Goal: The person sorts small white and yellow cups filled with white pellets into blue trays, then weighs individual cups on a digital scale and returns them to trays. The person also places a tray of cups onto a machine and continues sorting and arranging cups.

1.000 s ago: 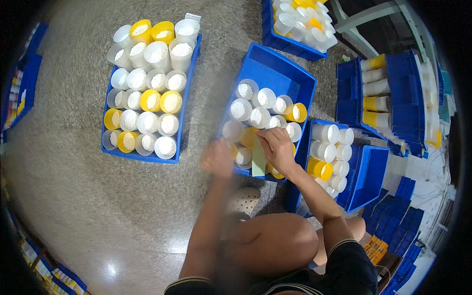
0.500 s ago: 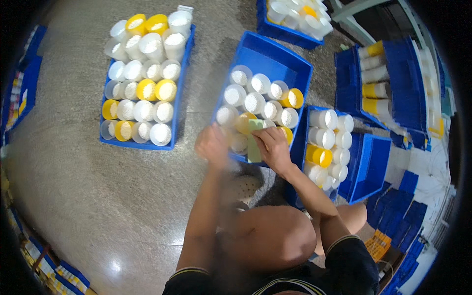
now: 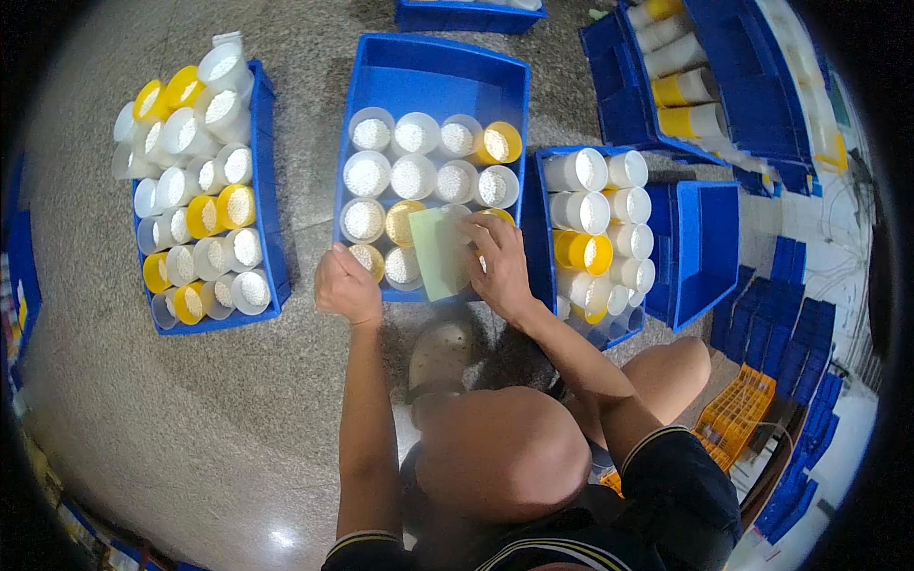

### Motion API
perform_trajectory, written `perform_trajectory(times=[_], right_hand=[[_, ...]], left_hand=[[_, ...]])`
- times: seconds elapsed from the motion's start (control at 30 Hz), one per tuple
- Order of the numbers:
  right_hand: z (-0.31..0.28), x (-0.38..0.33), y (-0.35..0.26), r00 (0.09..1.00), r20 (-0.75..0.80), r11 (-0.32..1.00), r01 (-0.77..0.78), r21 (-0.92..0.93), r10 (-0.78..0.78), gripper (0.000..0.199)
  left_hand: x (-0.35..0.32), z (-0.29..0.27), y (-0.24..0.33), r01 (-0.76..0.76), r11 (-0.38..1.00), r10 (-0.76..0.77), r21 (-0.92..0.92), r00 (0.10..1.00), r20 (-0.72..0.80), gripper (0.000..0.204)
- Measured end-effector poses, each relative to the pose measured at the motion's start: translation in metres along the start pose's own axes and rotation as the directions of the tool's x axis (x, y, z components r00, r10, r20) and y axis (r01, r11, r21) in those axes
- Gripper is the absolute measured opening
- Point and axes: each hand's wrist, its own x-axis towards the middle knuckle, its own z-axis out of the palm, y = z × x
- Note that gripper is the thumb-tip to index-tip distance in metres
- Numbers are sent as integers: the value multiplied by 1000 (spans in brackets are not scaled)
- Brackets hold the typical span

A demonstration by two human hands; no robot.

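Note:
A blue bin (image 3: 433, 68) in front of me holds rows of white and yellow cups filled with small white pellets. A white cup (image 3: 366, 175) stands at its left side, a yellow cup (image 3: 499, 143) at its right. My right hand (image 3: 500, 269) grips a pale green card (image 3: 439, 255) by its right edge, above the nearest cups and partly hiding them. At the bin's near left corner, my left hand (image 3: 349, 285) is closed with fingers curled. Whatever it holds, if anything, is hidden.
Another blue bin (image 3: 269, 181) heaped with filled cups stands left. On the right, a third bin (image 3: 545, 224) holds cups lying sideways, beside a blue bin (image 3: 706, 252). Stacked bins (image 3: 752, 67) rise behind. My knee (image 3: 505, 466) and shoe (image 3: 438, 354) are close to the middle bin.
The view has turned, so the bins appear shifted left and the middle one straighter. The green card, edge-on before, now shows its broad face. My left hand stays closed by the bin's corner.

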Motion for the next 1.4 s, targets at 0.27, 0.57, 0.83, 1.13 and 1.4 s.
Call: perform_trajectory(times=[0.27,0.57,0.83,1.13,1.4], right_hand=[[3,66,49,989,-111,920,-130,-369,95,30],[4,95,84,987,160,924,81,-373,-22,22],[-15,75,65,994,-11,926,94,-365,-105,22],[17,2,-21,951,260,972,-112,-205,164,40],[25,-12,-22,982,159,991,-92,-98,106,38]], left_hand=[[2,-2,3,-15,1000,15,-1,1000,-19,43],[3,-2,4,-43,999,44,6,998,-46,46],[4,0,3,-65,998,65,-10,995,-72,47],[3,0,2,-39,999,40,10,997,-61,47],[0,0,-1,13,1000,-13,-8,1000,13,48]])
